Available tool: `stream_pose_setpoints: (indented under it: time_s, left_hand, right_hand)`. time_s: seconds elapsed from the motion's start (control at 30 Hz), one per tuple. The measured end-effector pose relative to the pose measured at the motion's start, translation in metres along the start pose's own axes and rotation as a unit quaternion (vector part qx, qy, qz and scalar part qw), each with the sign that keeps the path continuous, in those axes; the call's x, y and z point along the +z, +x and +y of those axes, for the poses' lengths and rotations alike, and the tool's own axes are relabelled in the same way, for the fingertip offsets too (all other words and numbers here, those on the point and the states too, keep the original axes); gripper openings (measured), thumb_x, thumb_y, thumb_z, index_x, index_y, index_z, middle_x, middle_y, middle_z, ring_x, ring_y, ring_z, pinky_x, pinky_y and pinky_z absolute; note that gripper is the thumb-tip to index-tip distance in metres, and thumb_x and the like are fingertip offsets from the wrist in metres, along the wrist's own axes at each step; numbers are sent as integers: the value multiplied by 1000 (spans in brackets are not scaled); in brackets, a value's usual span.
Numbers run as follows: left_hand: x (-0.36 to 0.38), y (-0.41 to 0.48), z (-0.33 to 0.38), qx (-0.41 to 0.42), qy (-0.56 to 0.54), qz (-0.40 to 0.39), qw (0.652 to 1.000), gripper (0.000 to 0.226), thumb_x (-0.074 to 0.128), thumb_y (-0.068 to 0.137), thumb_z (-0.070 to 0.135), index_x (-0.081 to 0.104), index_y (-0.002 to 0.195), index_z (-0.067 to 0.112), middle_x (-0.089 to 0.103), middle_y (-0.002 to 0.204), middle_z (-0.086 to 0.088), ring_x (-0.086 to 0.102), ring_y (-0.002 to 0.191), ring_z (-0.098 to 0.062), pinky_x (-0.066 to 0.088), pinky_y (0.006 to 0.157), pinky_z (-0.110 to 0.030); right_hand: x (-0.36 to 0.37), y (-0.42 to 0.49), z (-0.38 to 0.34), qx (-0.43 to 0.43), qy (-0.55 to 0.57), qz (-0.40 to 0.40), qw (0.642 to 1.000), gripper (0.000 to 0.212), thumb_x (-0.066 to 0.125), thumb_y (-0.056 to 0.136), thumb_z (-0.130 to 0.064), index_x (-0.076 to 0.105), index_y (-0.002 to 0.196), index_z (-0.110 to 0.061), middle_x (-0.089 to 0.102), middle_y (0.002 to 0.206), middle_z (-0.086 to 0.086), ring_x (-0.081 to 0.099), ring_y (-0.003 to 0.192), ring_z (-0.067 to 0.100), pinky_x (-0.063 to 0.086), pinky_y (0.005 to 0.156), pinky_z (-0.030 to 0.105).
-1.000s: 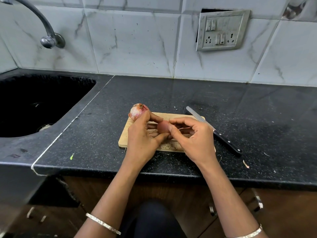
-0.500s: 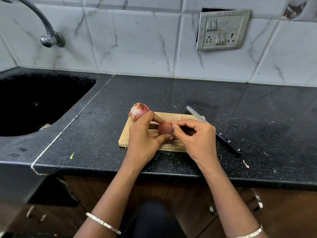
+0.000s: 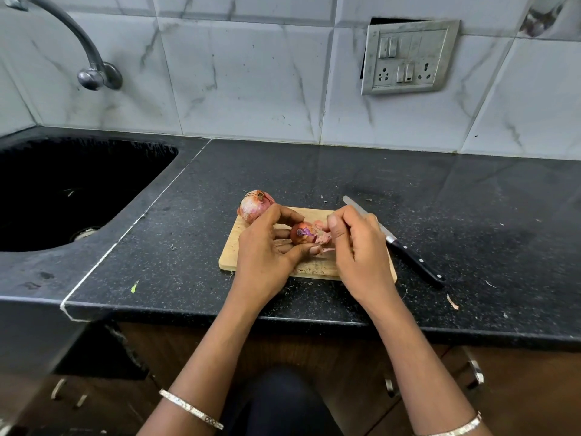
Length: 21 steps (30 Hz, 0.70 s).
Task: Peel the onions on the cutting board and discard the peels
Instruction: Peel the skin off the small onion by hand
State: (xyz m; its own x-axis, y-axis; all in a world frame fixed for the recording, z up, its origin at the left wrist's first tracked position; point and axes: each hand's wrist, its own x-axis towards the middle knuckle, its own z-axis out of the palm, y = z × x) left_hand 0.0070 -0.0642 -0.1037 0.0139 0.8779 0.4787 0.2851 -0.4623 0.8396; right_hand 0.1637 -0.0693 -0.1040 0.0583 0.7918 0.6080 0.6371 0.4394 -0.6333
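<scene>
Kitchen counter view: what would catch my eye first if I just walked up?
Two bare hands meet over a wooden cutting board mid-counter: the left hand holds a small onion while the right hand pulls a strip of peel off it. A second onion, unpeeled, sits at the board's far left corner. A black-handled knife lies beside the board on the right.

Pale wooden cutting board point(image 3: 234, 250), matt, its grain visible, lying on a black speckled stone countertop point(image 3: 314, 171) with a dull sheen. Right of the board, a knife point(image 3: 393, 239) with a bright metal blade and a glossy black handle. On the board's far left corner, an onion point(image 3: 254, 209) in dry, papery pink skin. Behind the board, glossy marbled wall tiles point(image 3: 251, 73).
</scene>
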Motion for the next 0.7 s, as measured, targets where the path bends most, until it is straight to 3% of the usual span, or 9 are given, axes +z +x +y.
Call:
stream_pose_setpoints:
  time_s: [0.07, 0.13, 0.27, 0.33, 0.47, 0.6, 0.7]
  left_hand:
    - [0, 0, 0, 1, 1, 6, 1000, 45, 93, 68, 8, 65, 103, 14, 69, 98, 14, 67, 86, 5, 51, 72, -7]
    - [-1, 0, -2, 1, -1, 15, 1000, 44, 92, 69, 6, 65, 103, 14, 69, 98, 13, 68, 86, 4, 53, 73, -10]
    - [-1, 1, -5, -9, -11, 23, 1000, 42, 89, 72, 0, 64, 103, 15, 70, 98, 10, 71, 87, -2, 60, 73, -19]
    - [-1, 0, -5, -9, -15, 22, 1000, 43, 89, 71, -1, 64, 103, 13, 70, 97, 10, 71, 86, -1, 59, 72, -18]
    - [-2, 0, -4, 5, -11, 19, 1000, 45, 92, 68, 7, 67, 104, 18, 70, 100, 11, 72, 89, -3, 61, 79, -22]
    - [-2, 0, -1, 24, -1, 11, 1000, 45, 91, 70, 6, 72, 109, 16, 71, 105, 8, 68, 94, 5, 52, 80, -8]
    - [-1, 1, -2, 19, -9, 9, 1000, 44, 91, 71, 7, 73, 110, 13, 72, 107, 3, 71, 96, -2, 57, 83, -16]
  right_hand:
    - [-1, 0, 0, 15, 5, -7, 1000, 9, 59, 94, -20, 66, 93, -26, 61, 89, -24, 50, 98, 8, 48, 86, 43]
    - [-1, 0, -2, 9, 15, -7, 1000, 16, 63, 84, -21, 72, 96, -27, 67, 95, -22, 51, 104, 3, 49, 90, 37]
    - [-3, -1, -5, 0, 27, 1, 1000, 3, 78, 86, -27, 77, 88, -28, 72, 89, -21, 56, 102, 1, 43, 84, 13]
    - [-4, 0, -3, -4, 31, 11, 999, 3, 80, 85, -25, 78, 86, -26, 73, 87, -19, 60, 98, 3, 41, 82, 10]
    - [-3, 0, -2, -5, 36, 18, 999, 5, 78, 87, -22, 76, 83, -22, 72, 85, -15, 59, 98, 7, 46, 83, 21]
    - [2, -1, -3, 4, 5, 20, 1000, 10, 66, 90, -32, 70, 86, -23, 65, 87, -20, 52, 101, 10, 49, 86, 45]
    - [1, 0, -2, 18, 0, 51, 999, 10, 62, 90, -32, 67, 88, -24, 59, 87, -26, 51, 99, 12, 49, 86, 52]
